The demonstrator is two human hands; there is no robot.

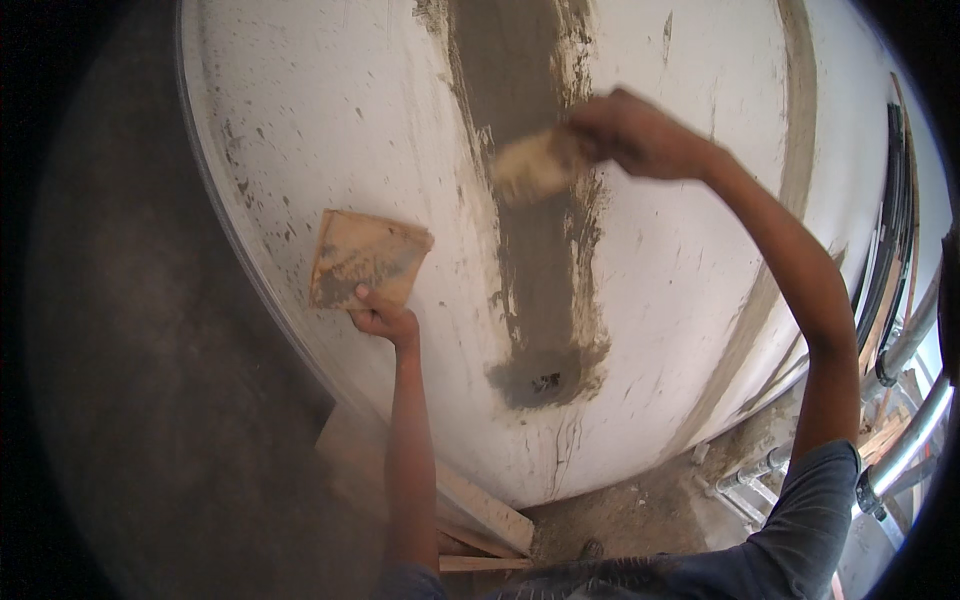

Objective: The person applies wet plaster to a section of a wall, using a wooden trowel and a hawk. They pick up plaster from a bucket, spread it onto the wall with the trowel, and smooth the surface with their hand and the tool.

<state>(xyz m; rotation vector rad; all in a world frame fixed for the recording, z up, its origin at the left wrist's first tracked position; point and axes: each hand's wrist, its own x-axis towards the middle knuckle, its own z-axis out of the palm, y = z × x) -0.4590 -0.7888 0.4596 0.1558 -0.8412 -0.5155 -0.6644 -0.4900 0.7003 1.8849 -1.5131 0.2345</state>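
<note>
My left hand [383, 318] grips a square tan board [368, 256] by its lower edge, thumb on its face. Grey mortar is smeared over that board, which is in front of the white wall [650, 270]. My right hand [635, 135] is closed around a yellowish, flat block-like piece [535, 170], blurred by motion, so its exact kind is unclear. The piece is over a wide vertical strip of grey mortar [535, 265] on the wall; whether it touches is hard to tell. Near the strip's lower end is a small rough dark hole [545, 382].
A narrower grey strip [798, 110] runs down the wall at right. Metal scaffold pipes [915, 425] and dark lengths of pipe [885, 210] stand at far right. Wooden boards [480, 515] lie below my left arm, beside a dusty floor [630, 510]. The wall's edge [225, 210] curves at left.
</note>
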